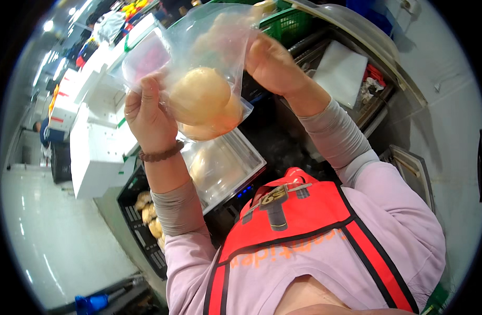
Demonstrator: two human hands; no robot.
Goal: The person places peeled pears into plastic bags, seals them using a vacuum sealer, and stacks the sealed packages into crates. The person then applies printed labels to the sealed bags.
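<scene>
A clear plastic bag hangs in front of me, with several pale yellow rounded pieces of food in its lower part. My left hand, with a beaded bracelet at its wrist, pinches the bag's left side, thumb up. At the upper right edge of the bag is my right hand, blurred, its fingers gripping the plastic. Below the bag sits a machine with a pale frame and blue lights along its front. More pale food in clear plastic lies on it, partly hidden by the bag.
Stacked white foam boxes stand at left. A black crate holds wrapped pale food beside my left arm. At right, a dark-framed tray carries a stack of clear bags. Behind is a green basket. A person is far left.
</scene>
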